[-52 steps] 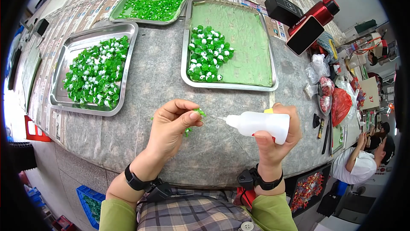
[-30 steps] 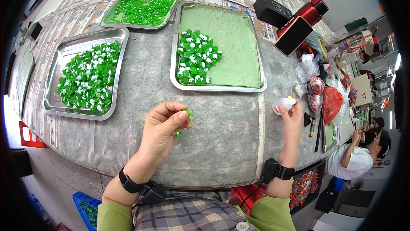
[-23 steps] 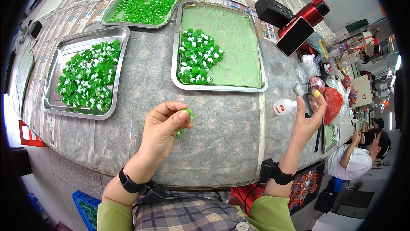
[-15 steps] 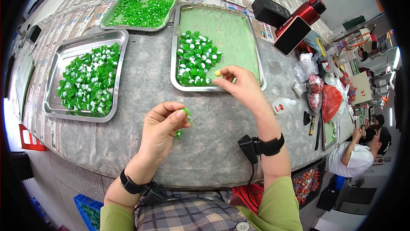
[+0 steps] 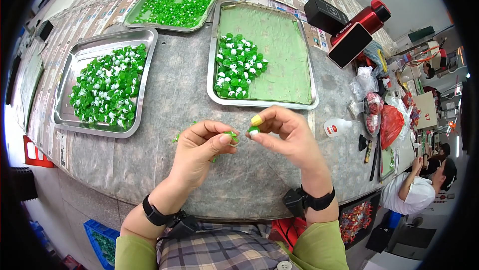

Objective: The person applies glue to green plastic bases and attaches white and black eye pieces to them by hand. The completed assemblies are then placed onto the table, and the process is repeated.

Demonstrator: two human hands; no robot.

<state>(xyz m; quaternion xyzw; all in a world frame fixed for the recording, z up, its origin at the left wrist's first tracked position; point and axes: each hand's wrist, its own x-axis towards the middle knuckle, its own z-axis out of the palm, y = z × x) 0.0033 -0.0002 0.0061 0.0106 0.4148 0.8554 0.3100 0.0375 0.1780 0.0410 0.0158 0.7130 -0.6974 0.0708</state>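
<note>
Fingertips of the right hand point(image 5: 289, 137) pinch a small green-and-white bead point(image 5: 254, 131), thumb and forefinger closed on it — a yellow cap covers the forefinger tip. Just beside it, the left hand point(image 5: 199, 150) curls shut on a green piece point(image 5: 230, 135), thumb pressed over the fingers; a few green bits point(image 5: 176, 137) show past its knuckles. Both hands hover above the grey table point(image 5: 164, 95), nearly touching. Beyond them sits a tray point(image 5: 299, 101) with a green liner and a heap of beads point(image 5: 237, 65). Left of it a bare steel tray point(image 5: 75, 65) holds more, and a third tray point(image 5: 144, 5) lies farther back. A white bottle point(image 5: 337, 127) lies on its side to the right.
</note>
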